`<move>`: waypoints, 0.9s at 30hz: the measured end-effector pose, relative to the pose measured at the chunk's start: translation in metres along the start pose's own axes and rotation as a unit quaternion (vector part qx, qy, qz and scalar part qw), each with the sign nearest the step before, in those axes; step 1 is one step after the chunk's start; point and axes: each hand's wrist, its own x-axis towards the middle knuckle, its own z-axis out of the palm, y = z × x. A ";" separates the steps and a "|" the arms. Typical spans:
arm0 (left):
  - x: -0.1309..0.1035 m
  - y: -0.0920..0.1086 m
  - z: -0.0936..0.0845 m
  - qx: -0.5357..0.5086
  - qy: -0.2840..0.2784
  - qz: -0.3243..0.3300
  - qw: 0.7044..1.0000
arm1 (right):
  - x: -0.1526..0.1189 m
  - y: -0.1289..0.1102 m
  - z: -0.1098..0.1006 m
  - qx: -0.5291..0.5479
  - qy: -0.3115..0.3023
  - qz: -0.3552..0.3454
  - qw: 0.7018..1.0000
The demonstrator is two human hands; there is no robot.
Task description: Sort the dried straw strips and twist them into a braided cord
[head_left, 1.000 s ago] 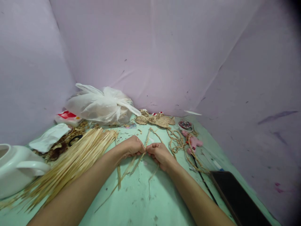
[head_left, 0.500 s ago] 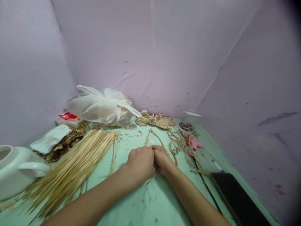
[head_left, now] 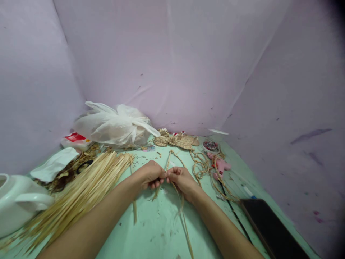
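Note:
Both hands meet over the middle of the green table [head_left: 153, 230], fingertips touching. My left hand [head_left: 152, 175] pinches straw strands at the lower end of a braided straw cord [head_left: 168, 161]. My right hand [head_left: 182, 180] is closed on the same spot, thumb and forefinger pressed together. Loose straw strands [head_left: 184, 223] hang below my right hand toward me, and a short strand end shows under my left. The braid runs up from my fingers, bends at the top and goes down behind my right hand toward a coiled part [head_left: 201, 165].
Left lie a bundle of dry straw [head_left: 88, 187], a white pitcher [head_left: 20, 205] and a white plastic bag [head_left: 115, 126]. Woven straw pieces [head_left: 180, 140] lie at the back. To the right are a pink glue gun [head_left: 221, 166], a bead container [head_left: 211, 146] and a phone [head_left: 272, 230].
My left hand has turned from a fist overlapping my right into a pinch farther left. The loose strands below the hands now show spread out. The view has shifted slightly.

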 end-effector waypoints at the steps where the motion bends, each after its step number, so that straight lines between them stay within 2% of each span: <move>1: 0.000 0.000 0.000 0.034 0.022 -0.002 0.999 | 0.000 0.000 -0.001 -0.019 -0.002 -0.019 1.000; 4: 0.002 0.000 0.002 0.111 0.083 0.001 0.990 | 0.001 -0.001 -0.006 -0.094 -0.014 -0.043 0.995; 6: 0.005 -0.002 0.005 0.125 0.111 0.025 0.986 | -0.001 -0.003 -0.008 -0.187 0.002 -0.049 0.981; 8: 0.009 -0.006 0.008 0.114 0.128 0.048 0.984 | -0.006 -0.007 -0.008 -0.305 0.043 -0.063 0.949; 10: 0.011 -0.007 0.012 0.092 0.138 0.053 0.985 | -0.014 -0.015 -0.005 -0.412 0.086 -0.072 0.904; 13: 0.008 -0.004 0.015 0.055 0.145 0.004 0.988 | -0.028 -0.026 0.005 -0.526 0.118 -0.067 0.840; 16: 0.001 0.002 0.016 0.016 0.126 -0.044 0.991 | -0.040 -0.030 0.022 -0.595 0.105 -0.049 0.795; 19: -0.002 0.004 0.014 0.000 0.098 -0.027 0.995 | -0.048 -0.030 0.034 -0.622 0.063 -0.057 0.779; 22: -0.001 0.001 0.007 0.017 0.082 0.010 0.996 | -0.049 -0.033 0.029 -0.612 0.022 -0.081 0.786; 24: 0.000 0.000 0.000 0.023 0.057 0.027 0.998 | -0.043 -0.036 0.014 -0.557 0.016 -0.086 0.826; 25: 0.001 -0.001 -0.003 0.021 0.038 0.029 0.999 | -0.039 -0.037 0.006 -0.512 0.041 -0.078 0.854; 27: 0.002 -0.002 -0.009 0.004 0.001 0.019 1.000 | -0.027 -0.036 -0.007 -0.378 0.143 -0.084 0.911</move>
